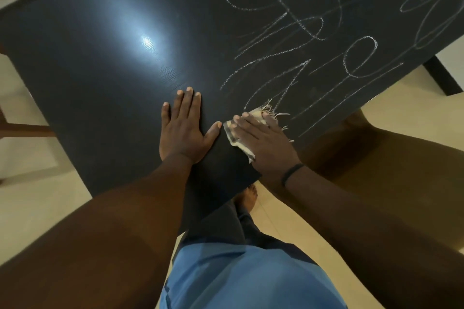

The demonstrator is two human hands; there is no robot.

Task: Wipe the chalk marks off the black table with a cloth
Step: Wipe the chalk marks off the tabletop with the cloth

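The black table fills the upper part of the view. White chalk marks, loops and long lines, cover its right half; the left half is bare and shiny. A pale frayed cloth lies near the table's near corner. My right hand presses flat on the cloth with fingers straight, at the lower end of the chalk lines. My left hand rests flat on the table just left of it, fingers spread.
The table's near corner sits just beyond my wrists, with my foot on the beige floor below. A brown chair stands at the right. A table leg shows at far right.
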